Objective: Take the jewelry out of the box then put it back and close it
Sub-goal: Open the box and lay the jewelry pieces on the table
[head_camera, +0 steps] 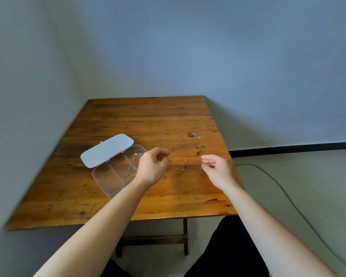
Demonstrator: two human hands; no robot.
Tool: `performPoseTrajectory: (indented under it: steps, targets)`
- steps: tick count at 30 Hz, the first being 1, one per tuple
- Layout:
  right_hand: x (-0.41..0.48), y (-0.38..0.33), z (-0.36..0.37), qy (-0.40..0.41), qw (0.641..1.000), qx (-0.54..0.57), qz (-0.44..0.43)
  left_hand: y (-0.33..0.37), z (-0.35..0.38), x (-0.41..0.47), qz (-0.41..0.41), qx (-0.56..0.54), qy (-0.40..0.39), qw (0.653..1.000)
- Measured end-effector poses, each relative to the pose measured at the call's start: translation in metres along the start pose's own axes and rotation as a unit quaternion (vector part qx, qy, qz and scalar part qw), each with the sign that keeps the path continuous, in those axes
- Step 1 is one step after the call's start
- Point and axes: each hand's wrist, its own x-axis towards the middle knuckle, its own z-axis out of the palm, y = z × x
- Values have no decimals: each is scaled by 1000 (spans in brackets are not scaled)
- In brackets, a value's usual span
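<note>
A clear plastic jewelry box (pixel 108 176) with divided compartments stands open on the table's left half. Its white lid (pixel 106 149) is folded back behind it. Inside lie a silvery piece (pixel 136 156) and a thin chain (pixel 126 179). On the wood to the right lies a gold chain with a red pendant (pixel 183 166), and further right a small dark piece (pixel 201 170). My left hand (pixel 154 166) hovers at the box's right edge, fingers loosely curled, nothing visible in it. My right hand (pixel 218 168) hovers just right of the dark piece, fingers apart and empty.
The wooden table (pixel 148 120) sits in a corner, with walls to the left and behind. Its right edge runs close to my right hand. A grey cable (pixel 288 198) trails over the floor at the right. My dark-clothed legs show below the table's front edge.
</note>
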Motion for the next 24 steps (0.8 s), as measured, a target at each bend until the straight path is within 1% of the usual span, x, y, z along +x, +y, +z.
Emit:
performPoseTrajectory:
  steps: [3,5,7,9,11,13,16,18,22,24]
  targets:
    - [3,-18,10,14,999,-38,-36,-8,-37,0,35,66,27,997]
    - [4,-32,21,13,996,-71,-59,-19,-62,-2,40,122,39,991]
    - [3,-45,33,17,990,-104,-90,-30,-84,-6,33,190,33,981]
    - [2,-59,46,0,989,-97,-112,-41,-102,-12,12,265,2,964]
    - [1,-74,59,-42,987,-87,-125,-47,-114,-17,-24,342,-41,939]
    - [-1,-90,73,-94,981,-106,-135,-50,-122,-22,-60,397,-89,911]
    - [-4,-111,95,-171,963,-129,-161,-50,-125,-24,-85,422,-139,892]
    - [-5,-121,107,-206,949,-157,-179,-49,-123,-23,-91,435,-156,882]
    - [-3,-138,126,-240,917,-233,-218,-47,-120,-17,-105,466,-158,864]
    - [0,-146,131,-252,898,-274,-233,-47,-118,-16,-100,491,-154,852]
